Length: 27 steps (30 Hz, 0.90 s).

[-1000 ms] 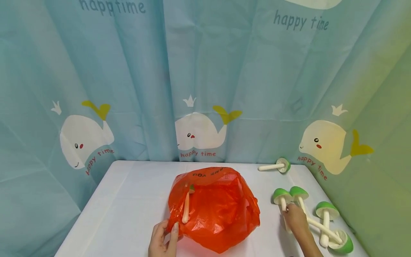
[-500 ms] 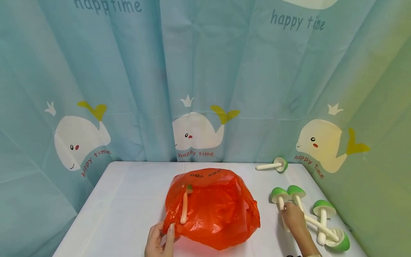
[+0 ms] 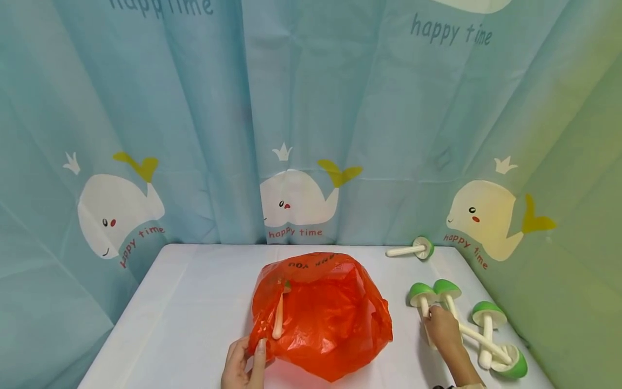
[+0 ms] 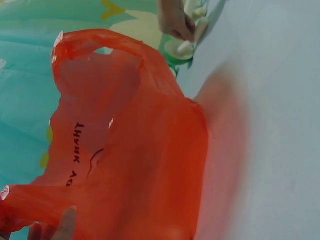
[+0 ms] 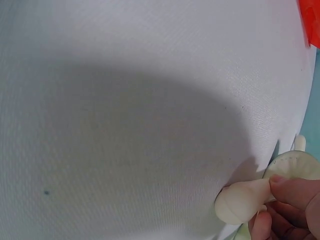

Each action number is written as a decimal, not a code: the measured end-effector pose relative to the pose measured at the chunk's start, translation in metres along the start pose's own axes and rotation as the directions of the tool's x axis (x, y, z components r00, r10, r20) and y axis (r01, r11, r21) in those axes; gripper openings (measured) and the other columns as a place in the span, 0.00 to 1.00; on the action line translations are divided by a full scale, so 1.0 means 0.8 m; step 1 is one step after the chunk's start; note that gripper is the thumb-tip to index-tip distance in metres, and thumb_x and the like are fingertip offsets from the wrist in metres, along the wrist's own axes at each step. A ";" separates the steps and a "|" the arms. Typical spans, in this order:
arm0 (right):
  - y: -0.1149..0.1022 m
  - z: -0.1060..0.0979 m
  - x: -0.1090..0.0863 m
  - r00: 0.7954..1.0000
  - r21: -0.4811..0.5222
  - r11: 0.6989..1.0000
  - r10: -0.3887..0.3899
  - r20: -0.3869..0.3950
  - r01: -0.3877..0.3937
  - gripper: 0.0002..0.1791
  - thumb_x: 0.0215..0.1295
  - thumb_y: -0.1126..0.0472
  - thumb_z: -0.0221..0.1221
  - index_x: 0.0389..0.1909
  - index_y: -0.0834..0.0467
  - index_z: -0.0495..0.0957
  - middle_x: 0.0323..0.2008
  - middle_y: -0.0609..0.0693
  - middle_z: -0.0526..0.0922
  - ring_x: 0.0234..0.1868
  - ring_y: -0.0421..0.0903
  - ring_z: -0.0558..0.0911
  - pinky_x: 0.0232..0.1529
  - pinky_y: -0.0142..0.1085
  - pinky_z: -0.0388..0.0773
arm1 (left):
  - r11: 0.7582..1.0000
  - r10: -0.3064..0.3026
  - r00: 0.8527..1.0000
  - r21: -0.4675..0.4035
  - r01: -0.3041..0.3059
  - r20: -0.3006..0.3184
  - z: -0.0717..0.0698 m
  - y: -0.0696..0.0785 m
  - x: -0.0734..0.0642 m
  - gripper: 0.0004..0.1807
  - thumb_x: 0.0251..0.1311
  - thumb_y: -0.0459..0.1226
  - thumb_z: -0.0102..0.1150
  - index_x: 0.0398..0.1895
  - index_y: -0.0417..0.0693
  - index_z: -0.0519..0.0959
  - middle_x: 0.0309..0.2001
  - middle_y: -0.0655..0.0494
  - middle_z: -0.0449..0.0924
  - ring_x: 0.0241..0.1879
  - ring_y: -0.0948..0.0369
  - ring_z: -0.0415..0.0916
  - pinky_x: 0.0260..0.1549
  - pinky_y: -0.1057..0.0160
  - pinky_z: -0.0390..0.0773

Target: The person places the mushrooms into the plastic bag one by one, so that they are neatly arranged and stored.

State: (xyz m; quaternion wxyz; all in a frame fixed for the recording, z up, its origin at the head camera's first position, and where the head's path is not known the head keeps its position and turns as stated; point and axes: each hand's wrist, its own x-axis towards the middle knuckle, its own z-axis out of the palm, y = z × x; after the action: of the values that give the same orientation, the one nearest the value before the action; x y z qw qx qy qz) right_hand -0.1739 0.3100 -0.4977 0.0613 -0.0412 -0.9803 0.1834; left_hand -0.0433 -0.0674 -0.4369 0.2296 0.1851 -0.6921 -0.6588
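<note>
A red plastic bag (image 3: 325,319) stands on the table with its mouth spread open. My left hand (image 3: 243,364) pinches the bag's left rim between thumb and fingers; the left wrist view shows the fingertips on the red film (image 4: 135,150). Inside the bag, toward its left side, leans one toy mushroom (image 3: 278,316) with a pale stem and a green cap. Off to the right, my right hand (image 3: 442,329) pinches the stem of a green-capped toy mushroom (image 3: 421,294). Up close in the right wrist view, thumb and fingers hold its white stem (image 5: 242,200).
Beside the right hand lie more green-capped mushrooms: one close by (image 3: 447,289), one farther right (image 3: 488,313), and one lying across it (image 3: 515,364). Another mushroom (image 3: 423,248) lies at the table's back edge. A whale-print curtain (image 3: 301,108) hangs behind the white table (image 3: 194,302).
The head view has shifted slightly, moving everything a little to the left. Both hands keep their holds on the bag and the mushroom stem, with no clear movement.
</note>
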 end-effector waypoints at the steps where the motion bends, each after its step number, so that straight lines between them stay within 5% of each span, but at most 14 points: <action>1: 0.000 0.000 0.000 1.000 0.002 1.000 0.001 0.001 -0.001 0.05 0.52 0.71 0.58 0.25 0.72 0.76 0.21 0.59 0.77 0.21 0.52 0.75 0.26 0.50 0.73 | 1.000 -0.007 1.000 0.001 0.007 0.004 0.000 0.000 0.000 0.10 0.63 0.30 0.55 0.42 0.28 0.75 0.40 0.44 0.69 0.35 0.64 0.74 0.25 0.62 0.80; 12: 0.001 0.002 0.000 1.000 0.031 1.000 0.002 -0.001 -0.002 0.05 0.51 0.72 0.60 0.24 0.70 0.74 0.20 0.57 0.76 0.23 0.53 0.75 0.26 0.49 0.72 | 1.000 -0.001 1.000 -0.007 0.001 0.014 -0.001 0.000 0.003 0.09 0.63 0.28 0.54 0.43 0.27 0.74 0.39 0.43 0.69 0.34 0.67 0.75 0.25 0.62 0.80; 27: 0.002 0.005 0.000 0.999 0.033 0.999 -0.022 -0.034 0.023 0.04 0.51 0.72 0.59 0.22 0.69 0.74 0.18 0.55 0.74 0.21 0.51 0.72 0.24 0.47 0.70 | 0.999 -0.050 0.998 0.010 0.050 0.025 -0.002 0.003 0.000 0.13 0.65 0.33 0.54 0.44 0.29 0.74 0.42 0.43 0.69 0.39 0.57 0.75 0.27 0.63 0.80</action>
State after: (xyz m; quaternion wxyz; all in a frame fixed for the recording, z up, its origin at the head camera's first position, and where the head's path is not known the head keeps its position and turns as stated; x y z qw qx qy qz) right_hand -0.1747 0.3101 -0.5024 0.0808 -0.0323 -0.9763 0.1983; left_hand -0.0424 -0.0690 -0.4344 0.2036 0.1951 -0.6933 -0.6632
